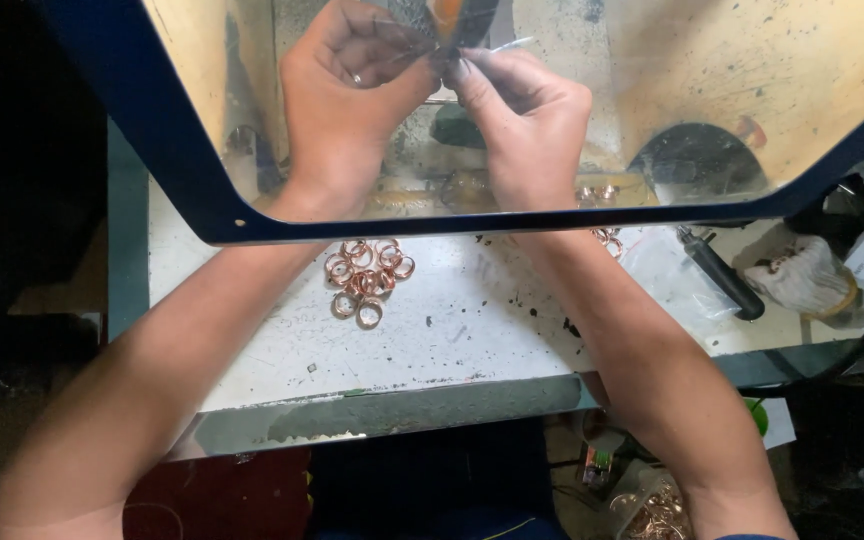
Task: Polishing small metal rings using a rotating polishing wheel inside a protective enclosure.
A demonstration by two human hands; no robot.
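Observation:
Both my hands reach under a clear shield with a dark blue frame (372, 230). My left hand (347, 85) pinches a small copper ring between thumb and fingers. My right hand (522, 110) grips a thin metal rod or wire whose tip meets the ring, just below an orange-and-dark tool head (449, 18) at the top of the view. A heap of several copper rings (367, 275) lies on the white worktop (452, 320), between my forearms and nearer my left one.
A black-handled tool (720, 275) lies on a clear plastic bag at the right, beside a crumpled cloth or glove (802, 275). More copper rings (607, 238) sit by my right wrist. A bag of rings (657, 515) hangs below the bench edge. Papers at far right.

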